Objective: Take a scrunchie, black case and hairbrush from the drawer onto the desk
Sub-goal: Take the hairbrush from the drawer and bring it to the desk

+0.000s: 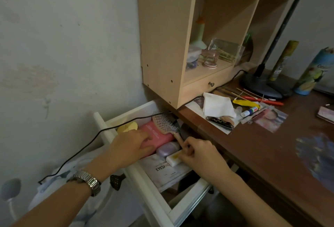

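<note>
The white drawer [144, 181] stands pulled out under the brown desk [253, 145]. A pink hairbrush [165, 122] with dark bristles lies tilted inside it, over a pink box [159, 135]. My right hand [200, 156] pinches the brush's handle near the desk edge. My left hand [130, 147] rests on the pink box with its fingers spread. A yellow item [127, 127], perhaps the scrunchie, sits at the drawer's back left. A black case [221, 122] lies on the desk on a paper.
The drawer also holds a lilac case [167, 150], a small white box [174, 158] and an eyeshadow packet [162, 169]. A black cable [86, 145] crosses the drawer's rim. A wooden shelf unit [162, 46], a lamp base [260, 84], a tissue [217, 105] and pens crowd the desk.
</note>
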A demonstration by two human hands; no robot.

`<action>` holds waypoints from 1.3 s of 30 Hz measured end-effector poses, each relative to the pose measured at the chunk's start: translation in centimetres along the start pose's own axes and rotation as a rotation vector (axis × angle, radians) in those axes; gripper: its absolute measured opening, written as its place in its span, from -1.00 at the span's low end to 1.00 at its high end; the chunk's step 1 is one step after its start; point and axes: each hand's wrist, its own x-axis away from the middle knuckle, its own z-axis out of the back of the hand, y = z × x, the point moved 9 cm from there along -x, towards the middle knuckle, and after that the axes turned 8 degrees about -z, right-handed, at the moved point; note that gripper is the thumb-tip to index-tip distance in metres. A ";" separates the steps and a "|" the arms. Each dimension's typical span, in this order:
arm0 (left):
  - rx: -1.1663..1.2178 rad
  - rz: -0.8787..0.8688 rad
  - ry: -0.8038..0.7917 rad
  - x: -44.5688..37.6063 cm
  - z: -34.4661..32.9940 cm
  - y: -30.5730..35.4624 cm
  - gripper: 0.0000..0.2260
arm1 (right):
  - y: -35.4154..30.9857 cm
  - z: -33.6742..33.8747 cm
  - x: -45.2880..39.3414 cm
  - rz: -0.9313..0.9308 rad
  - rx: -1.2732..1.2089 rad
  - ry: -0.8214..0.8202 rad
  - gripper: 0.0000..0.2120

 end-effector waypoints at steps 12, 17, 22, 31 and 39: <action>0.170 0.067 0.036 0.1 -1.5 -1.3 -0.66 | 3.1 -3.6 -3.3 -0.234 -0.235 -0.096 -0.54; 0.190 0.078 0.088 0.2 -1.4 -1.6 -0.66 | 4.0 -4.7 -3.9 -0.327 -0.349 -0.167 -0.48; 0.210 0.097 0.111 0.3 -1.3 -1.7 -0.67 | 4.4 -5.0 -4.6 -0.306 -0.299 -0.124 -0.62; 0.223 0.122 0.093 0.2 -1.6 -1.9 -0.62 | 4.8 -6.2 -5.4 -0.321 -0.401 -0.128 -0.65; 0.211 0.150 0.084 0.3 -1.6 -2.1 -0.60 | 4.5 -6.5 -6.2 -0.343 -0.462 -0.099 -0.72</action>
